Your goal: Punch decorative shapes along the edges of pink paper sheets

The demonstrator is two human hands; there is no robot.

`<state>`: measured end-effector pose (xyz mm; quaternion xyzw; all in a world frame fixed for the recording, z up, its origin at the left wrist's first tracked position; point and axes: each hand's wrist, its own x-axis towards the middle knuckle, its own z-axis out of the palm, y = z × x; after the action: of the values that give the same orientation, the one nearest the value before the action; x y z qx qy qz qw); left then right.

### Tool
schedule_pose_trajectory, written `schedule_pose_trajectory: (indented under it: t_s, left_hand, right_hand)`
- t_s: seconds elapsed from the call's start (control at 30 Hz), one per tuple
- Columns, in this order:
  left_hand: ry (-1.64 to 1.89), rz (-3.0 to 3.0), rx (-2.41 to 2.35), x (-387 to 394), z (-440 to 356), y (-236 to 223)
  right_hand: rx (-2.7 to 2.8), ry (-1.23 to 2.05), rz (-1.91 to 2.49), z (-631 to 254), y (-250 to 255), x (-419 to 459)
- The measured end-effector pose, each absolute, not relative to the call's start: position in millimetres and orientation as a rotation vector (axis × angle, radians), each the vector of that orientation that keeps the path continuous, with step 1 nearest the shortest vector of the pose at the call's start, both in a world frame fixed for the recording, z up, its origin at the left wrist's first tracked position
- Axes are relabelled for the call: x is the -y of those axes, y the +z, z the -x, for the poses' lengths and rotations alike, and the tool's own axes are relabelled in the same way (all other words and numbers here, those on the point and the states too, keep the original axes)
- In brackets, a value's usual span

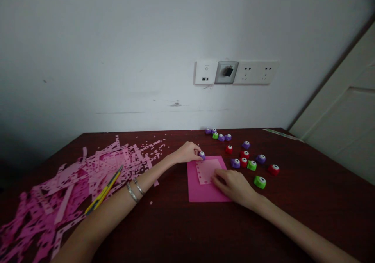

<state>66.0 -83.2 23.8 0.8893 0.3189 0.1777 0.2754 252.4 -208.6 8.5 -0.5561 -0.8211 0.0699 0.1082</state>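
My left hand [189,152] pinches a small purple craft punch [202,155] between thumb and fingers. The punch sits at the upper left edge of a light pink sheet of paper [207,170], which has a row of punched holes down its left side and along its bottom. My right hand [233,183] grips this sheet at its right edge, fingers curled, with the fingertips partly hidden. Beneath it lies a larger, darker pink paper [202,192] on the dark brown table [164,224].
Several purple, red and green craft punches [259,182] stand to the right and at the back. A heap of pink punched paper strips [67,185] covers the left, with a yellow utility knife [104,191] on it. A white wall [131,60] with sockets [256,73] rises behind.
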Motion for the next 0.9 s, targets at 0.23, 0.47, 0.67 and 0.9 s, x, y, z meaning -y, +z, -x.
schedule_pose_trajectory:
  t_s: [0.23,0.47,0.67,0.9]
  left_hand:
    - [0.444,-2.354,-0.875,83.1,-66.8,23.3]
    - [0.384,-2.355,-0.895,81.1,-65.8,23.2]
    - [0.456,-2.282,-0.964,86.1,-61.0,30.4]
    - [0.275,-2.406,-0.979,104.1,-54.3,34.3]
  right_hand:
    - [2.391,0.371,1.595,-254.0,15.3,207.4]
    - [2.337,0.462,1.5,-263.4,35.6,181.8]
    - [2.435,0.398,1.474,-263.0,41.3,149.1]
    - [2.496,0.493,1.527,-263.8,39.2,133.1]
